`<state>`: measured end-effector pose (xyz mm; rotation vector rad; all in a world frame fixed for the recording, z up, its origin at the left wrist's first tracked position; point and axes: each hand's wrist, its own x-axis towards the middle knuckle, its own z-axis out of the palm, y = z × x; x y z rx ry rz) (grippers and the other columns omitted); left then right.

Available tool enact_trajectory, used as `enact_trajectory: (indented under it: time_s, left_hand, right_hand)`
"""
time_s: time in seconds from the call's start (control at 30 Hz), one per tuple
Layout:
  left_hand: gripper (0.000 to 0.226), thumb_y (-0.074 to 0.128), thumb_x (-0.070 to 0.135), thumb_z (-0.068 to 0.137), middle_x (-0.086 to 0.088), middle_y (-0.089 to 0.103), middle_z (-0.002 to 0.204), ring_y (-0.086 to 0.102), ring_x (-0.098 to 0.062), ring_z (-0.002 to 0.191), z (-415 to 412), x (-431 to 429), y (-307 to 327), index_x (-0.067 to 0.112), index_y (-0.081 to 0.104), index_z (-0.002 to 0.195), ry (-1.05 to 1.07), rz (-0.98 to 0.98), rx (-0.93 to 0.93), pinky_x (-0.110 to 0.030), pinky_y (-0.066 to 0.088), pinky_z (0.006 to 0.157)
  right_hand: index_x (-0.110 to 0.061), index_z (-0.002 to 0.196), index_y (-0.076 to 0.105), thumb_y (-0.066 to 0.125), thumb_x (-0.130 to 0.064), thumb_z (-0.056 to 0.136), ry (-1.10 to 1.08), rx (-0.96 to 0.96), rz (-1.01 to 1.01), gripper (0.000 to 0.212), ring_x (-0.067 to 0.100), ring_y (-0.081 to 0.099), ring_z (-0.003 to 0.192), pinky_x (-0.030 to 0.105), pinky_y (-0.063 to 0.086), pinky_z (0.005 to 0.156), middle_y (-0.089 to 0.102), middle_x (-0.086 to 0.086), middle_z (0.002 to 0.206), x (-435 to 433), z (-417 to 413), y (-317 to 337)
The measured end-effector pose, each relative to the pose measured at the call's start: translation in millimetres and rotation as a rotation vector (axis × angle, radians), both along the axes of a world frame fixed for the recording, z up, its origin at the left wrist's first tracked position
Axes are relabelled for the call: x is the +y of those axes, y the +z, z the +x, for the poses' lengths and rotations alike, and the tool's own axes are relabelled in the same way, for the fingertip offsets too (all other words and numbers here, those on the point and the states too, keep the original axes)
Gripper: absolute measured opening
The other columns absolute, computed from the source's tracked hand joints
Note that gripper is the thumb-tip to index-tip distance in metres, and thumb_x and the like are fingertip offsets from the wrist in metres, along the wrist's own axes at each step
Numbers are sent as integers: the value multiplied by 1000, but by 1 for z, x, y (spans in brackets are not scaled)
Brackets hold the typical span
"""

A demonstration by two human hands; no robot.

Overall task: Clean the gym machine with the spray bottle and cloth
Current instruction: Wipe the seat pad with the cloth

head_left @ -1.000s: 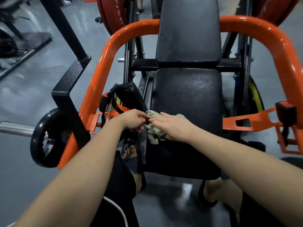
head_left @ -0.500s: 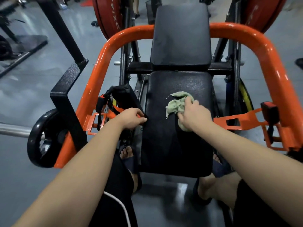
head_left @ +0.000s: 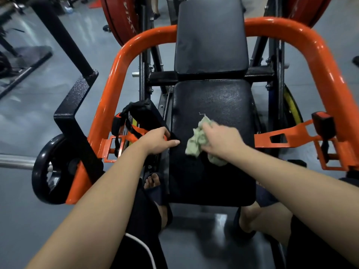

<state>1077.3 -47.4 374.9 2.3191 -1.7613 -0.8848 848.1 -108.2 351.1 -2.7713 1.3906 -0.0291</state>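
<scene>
Cloth (head_left: 196,142), pale green and crumpled, is being bunched by curled fingers of the right hand (head_left: 219,140) against the middle of the pebbled, glossy black seat pad (head_left: 213,98); the left hand (head_left: 157,140) is clasping that pad's left edge, thumb flat.

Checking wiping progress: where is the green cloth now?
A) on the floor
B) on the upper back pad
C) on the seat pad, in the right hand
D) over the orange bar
C: the right hand holds the cloth against the seat pad.
</scene>
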Motion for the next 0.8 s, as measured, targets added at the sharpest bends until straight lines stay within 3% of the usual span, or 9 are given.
enact_trajectory:
  time_s: [0.1, 0.17, 0.27, 0.4, 0.47, 0.57, 0.63, 0.7, 0.8]
  left_hand:
    - [52, 66, 58, 93, 2, 61, 99, 60, -19, 94, 0, -3, 0, 14, 57, 119, 12, -9, -10, -33, 47, 75]
    - [50, 68, 56, 92, 0, 64, 94, 65, -20, 87, 0, -5, -2, 14, 56, 115, 36, -2, 14, -36, 55, 74]
    - [39, 70, 44, 94, -7, 72, 85, 74, -26, 79, -2, -8, -6, 13, 52, 110, 95, 12, 119, -40, 63, 72]
    - [29, 69, 31, 98, -13, 74, 85, 74, -25, 73, -3, -10, -9, 11, 52, 108, 150, 16, 192, -36, 64, 67]
    - [24, 67, 26, 99, -13, 75, 82, 76, -28, 76, -1, -10, -10, 10, 52, 108, 155, 21, 226, -43, 64, 73]
    - [16, 61, 17, 103, -13, 75, 83, 76, -33, 81, 1, -10, -8, 7, 52, 113, 151, 45, 274, -51, 62, 82]
    - [17, 54, 10, 105, -16, 72, 86, 74, -33, 82, 2, -6, -7, 5, 50, 121, 181, 69, 336, -52, 59, 86]
    - [21, 49, 5, 106, -15, 71, 88, 72, -29, 84, 5, -1, -4, 6, 50, 127, 207, 97, 404, -51, 58, 89]
    - [27, 47, 1, 106, -14, 74, 95, 74, -25, 87, 12, 5, -2, 8, 54, 131, 203, 108, 476, -47, 57, 88]
  right_hand:
    - [-18, 137, 37, 58, -46, 93, -189, -125, 20, 55, 39, 62, 108, 44, 46, 75, 55, 13, 125, -28, -6, 13]
    - [-17, 136, 37, 56, -45, 94, -232, -103, 14, 54, 42, 64, 104, 43, 45, 76, 59, 16, 123, -29, -5, 16]
    - [-17, 131, 41, 54, -47, 93, -27, 49, -13, 50, 41, 67, 101, 42, 49, 78, 67, 14, 117, -5, 6, 13]
    - [-19, 126, 43, 58, -53, 91, 348, 368, 149, 51, 36, 66, 104, 38, 41, 71, 68, 8, 116, 16, 10, 14]
    - [-22, 129, 42, 58, -51, 91, 279, 358, 153, 50, 35, 65, 110, 39, 41, 75, 65, 8, 123, 2, 12, 21]
    - [-26, 135, 38, 55, -43, 93, 50, 138, 40, 49, 37, 65, 110, 43, 46, 81, 59, 10, 132, -34, 0, 32]
    - [-24, 128, 40, 57, -45, 92, -75, 42, -1, 45, 39, 64, 107, 43, 44, 77, 58, 12, 131, -51, -13, 41]
    - [-21, 122, 42, 56, -49, 93, -95, 59, 8, 43, 41, 64, 105, 41, 39, 74, 61, 11, 126, -50, -17, 41]
    - [-21, 121, 47, 52, -54, 92, 84, 235, 40, 44, 38, 65, 107, 41, 47, 79, 67, 9, 120, -19, -5, 38]
